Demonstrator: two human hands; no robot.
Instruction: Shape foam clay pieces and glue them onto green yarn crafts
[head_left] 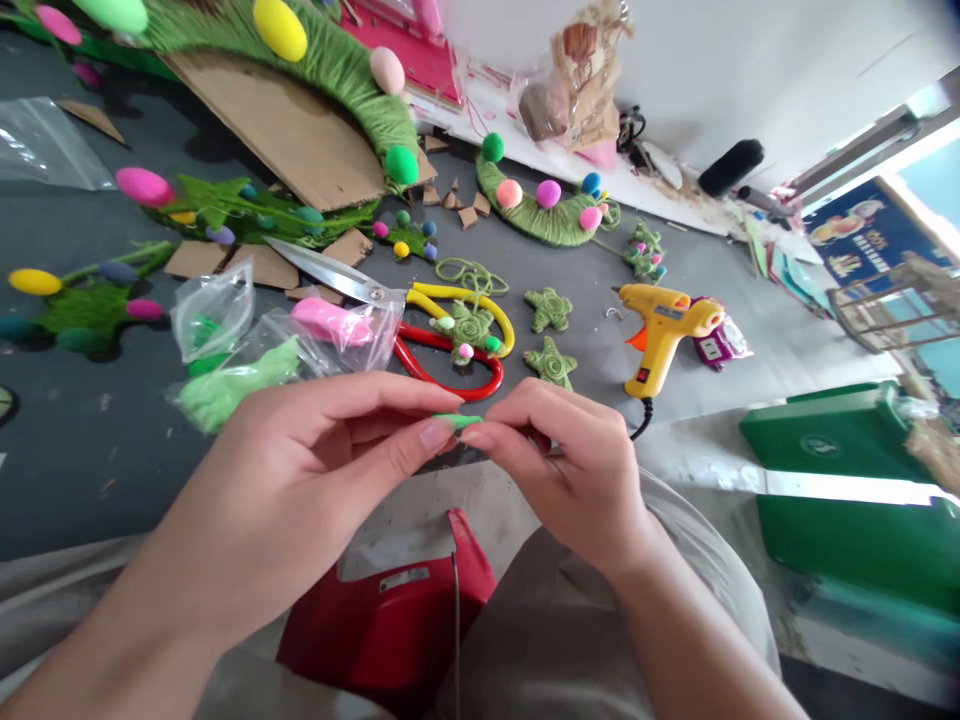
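Between my two hands, just over the table's near edge, is a small bright green piece of soft modelling clay [459,421]. My left hand [322,470] pinches its left end between thumb and fingers. The thumb and forefinger of my right hand [570,460] close on the other end, the remaining fingers curled. Beyond my left hand lie clear bags with light green clay [244,385] and pink clay [334,322]. Large scissors [382,295] with yellow and red handles lie open behind my fingers, and a yarn star with small balls [469,335] rests on the handles.
Two plain green yarn stars [547,308] lie near a yellow glue gun [656,330]. Farther back are a yarn crescent with coloured balls [551,210], cardboard [277,130] and a large green wreath [337,75]. A red stool [382,620] stands below, green bins [832,440] to the right.
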